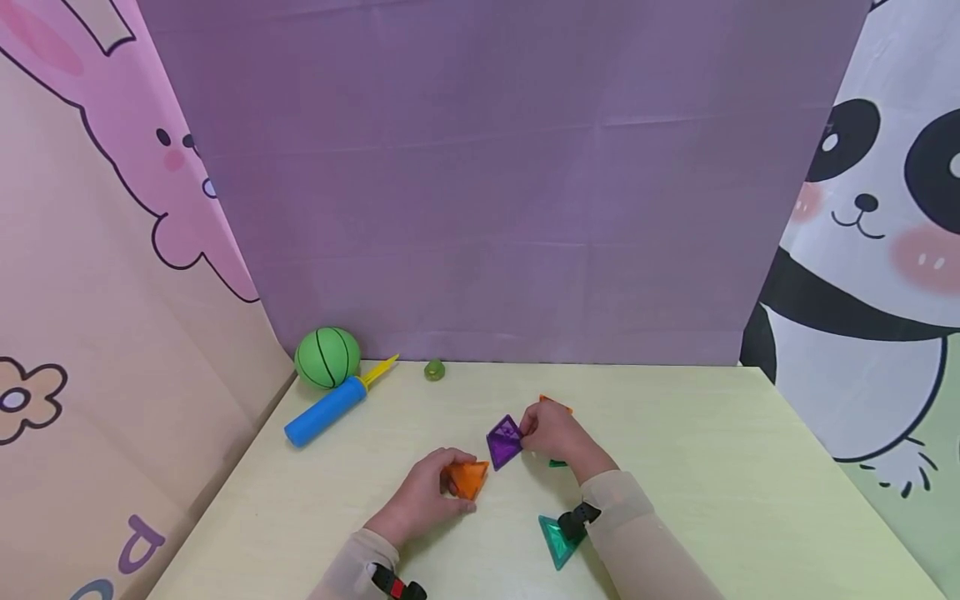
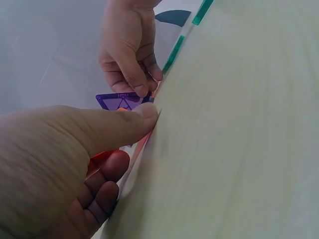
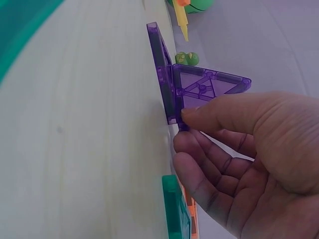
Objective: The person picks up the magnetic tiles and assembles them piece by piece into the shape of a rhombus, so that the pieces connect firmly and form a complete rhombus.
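My right hand (image 1: 558,435) pinches a translucent purple triangular tile (image 3: 202,87) between thumb and fingertips. In the right wrist view it stands at an angle to a second purple tile (image 3: 160,69) lying along the tabletop, their edges meeting. To the left and nearer, my left hand (image 1: 427,496) holds an orange triangular piece (image 1: 470,479), thumb on the near side and fingers on the far side. Partly hidden by the right hand are another orange tile (image 1: 553,402) and a green tile (image 1: 557,463). A green triangular tile (image 1: 557,543) lies beside the right wrist.
On the pale tabletop (image 1: 712,483), a green ball (image 1: 327,358) sits at the back left corner beside a blue pump (image 1: 326,412) with a yellow nozzle. A small green object (image 1: 434,370) is near the back edge. A purple cloth (image 1: 480,183) hangs behind.
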Available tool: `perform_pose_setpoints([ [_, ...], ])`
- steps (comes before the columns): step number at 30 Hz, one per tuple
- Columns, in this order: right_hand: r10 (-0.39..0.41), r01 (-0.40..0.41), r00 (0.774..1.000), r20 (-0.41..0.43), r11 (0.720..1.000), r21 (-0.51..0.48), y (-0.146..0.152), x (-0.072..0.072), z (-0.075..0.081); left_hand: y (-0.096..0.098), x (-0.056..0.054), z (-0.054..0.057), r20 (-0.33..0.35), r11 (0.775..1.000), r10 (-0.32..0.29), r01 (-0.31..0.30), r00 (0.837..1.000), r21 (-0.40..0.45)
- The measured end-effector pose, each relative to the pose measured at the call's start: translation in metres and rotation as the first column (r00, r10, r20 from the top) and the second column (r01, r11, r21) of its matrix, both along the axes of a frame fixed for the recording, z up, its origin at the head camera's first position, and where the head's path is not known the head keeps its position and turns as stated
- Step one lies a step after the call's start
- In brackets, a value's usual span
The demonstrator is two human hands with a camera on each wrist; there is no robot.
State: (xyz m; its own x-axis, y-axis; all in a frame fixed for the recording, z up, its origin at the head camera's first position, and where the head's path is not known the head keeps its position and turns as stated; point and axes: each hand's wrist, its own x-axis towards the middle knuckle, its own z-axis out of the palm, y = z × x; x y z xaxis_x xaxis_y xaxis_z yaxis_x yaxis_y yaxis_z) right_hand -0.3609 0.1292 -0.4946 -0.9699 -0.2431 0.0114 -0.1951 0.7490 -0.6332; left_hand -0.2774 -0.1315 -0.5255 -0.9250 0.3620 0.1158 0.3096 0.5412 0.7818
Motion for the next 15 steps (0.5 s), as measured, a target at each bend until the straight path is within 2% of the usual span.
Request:
perform_pose_setpoints([
  [15, 0.023, -0.023, 1.0, 0.002, 1.0, -0.007, -0.0005, 0.001, -0.0001, -0.0021, -0.0011, -0.0009, -0.077, 1.0, 0.023, -0.024, 0.997, -0.008],
])
